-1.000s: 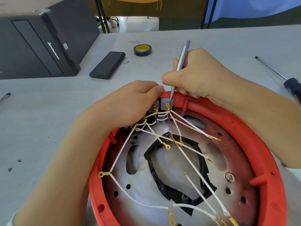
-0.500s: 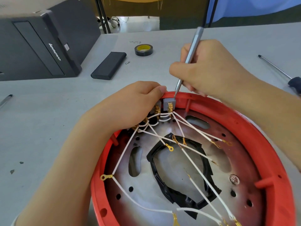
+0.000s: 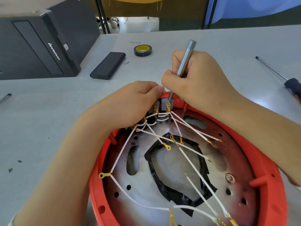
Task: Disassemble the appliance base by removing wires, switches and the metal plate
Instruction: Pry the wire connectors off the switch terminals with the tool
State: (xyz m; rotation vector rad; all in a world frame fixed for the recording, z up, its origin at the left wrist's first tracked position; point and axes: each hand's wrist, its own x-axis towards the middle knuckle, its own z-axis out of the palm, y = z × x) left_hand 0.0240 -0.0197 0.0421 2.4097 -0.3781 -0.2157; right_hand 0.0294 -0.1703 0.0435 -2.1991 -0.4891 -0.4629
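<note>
We brace the red base (image 3: 267,160) at twelve o'clock with our curled left hand (image 3: 136,101), while our right hand (image 3: 197,79) pinches the screwdriver (image 3: 184,62), prying the switch (image 3: 166,103).

Your left hand (image 3: 130,103) hides most of the switches (image 3: 164,103), your right hand (image 3: 198,82) hides the screwdriver (image 3: 184,61) shaft's middle, and the red base (image 3: 268,185) runs off the bottom edge.

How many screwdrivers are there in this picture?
2. A slim silver screwdriver is held by the right hand over the red base; a dark-handled screwdriver lies on the table at the far right. More may be hidden.
</note>
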